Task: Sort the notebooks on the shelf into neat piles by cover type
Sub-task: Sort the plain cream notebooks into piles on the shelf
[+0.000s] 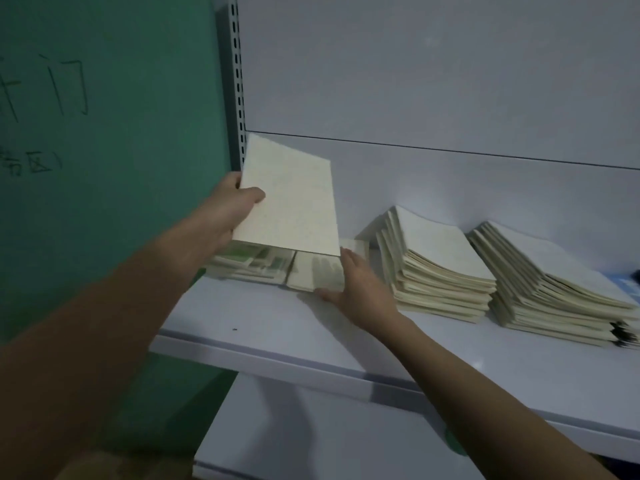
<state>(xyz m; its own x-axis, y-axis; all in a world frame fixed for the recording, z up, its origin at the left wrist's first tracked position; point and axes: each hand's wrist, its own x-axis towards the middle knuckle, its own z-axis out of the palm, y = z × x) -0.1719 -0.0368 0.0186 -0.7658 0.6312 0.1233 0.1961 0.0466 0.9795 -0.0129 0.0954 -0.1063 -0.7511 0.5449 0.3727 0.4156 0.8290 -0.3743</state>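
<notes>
Head view. Left hand [225,209]: fingers pinching a plain cream notebook [289,199], raised and tilted above the low green-patterned pile [249,265] at the shelf's [242,317] left end. Right hand [360,285]: fingers straight, pressing the side of a small pile [313,271] beside it. Two tall plain piles [440,265] [547,282] right, both fanned. Risk, judged: leaning stacks could slide if knocked.

At the right edge of the frame, the rightmost notebook stack [554,282] is cut off. Your raised notebook [291,199] hides part of the green-printed pile [249,263], whose covers blur.
</notes>
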